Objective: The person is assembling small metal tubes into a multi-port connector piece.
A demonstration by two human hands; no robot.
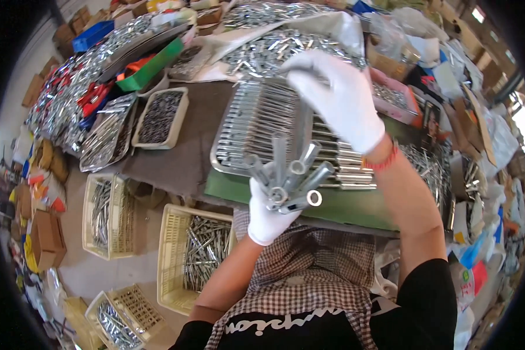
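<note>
Nearest you, your left hand (266, 213) has its gloved fingers clamped round a fanned bunch of metal tubes (289, 178), held above the near edge of the bench (175, 157) over your checked apron. Just beyond, your right hand (339, 96) hangs over the tray of laid-out tubes (248, 125), fingers pinched together on one more piece, so you look midway through gathering a handful. The next move calls for a firm left grip, since the fanned bunch could easily slip.
</note>
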